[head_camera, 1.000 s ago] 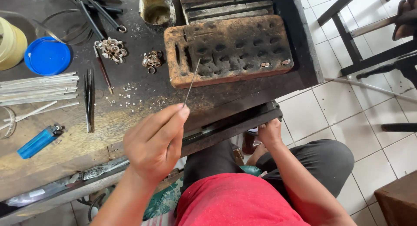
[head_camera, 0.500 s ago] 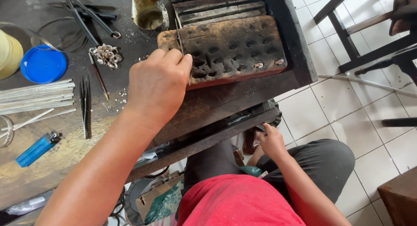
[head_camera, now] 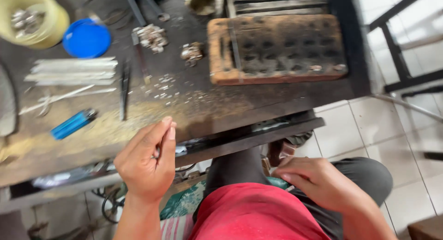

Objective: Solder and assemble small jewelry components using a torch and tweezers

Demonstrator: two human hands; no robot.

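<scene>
Left hand (head_camera: 146,164) held up just below the bench (head_camera: 194,108) edge, thumb and fingers pinched; contents too small to tell. Right hand (head_camera: 318,182) loosely curled over lap, below bench, apparently empty. Risk: anything pinched could slip and drop under the bench.

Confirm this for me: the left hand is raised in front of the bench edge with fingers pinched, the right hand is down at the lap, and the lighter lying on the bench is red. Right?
Not quite. The lighter is blue, not red; the head view shows it lying on the bench left of the left hand. The rest holds: that hand is raised at the bench edge with fingers pinched, and the right hand is down at the lap.
</scene>
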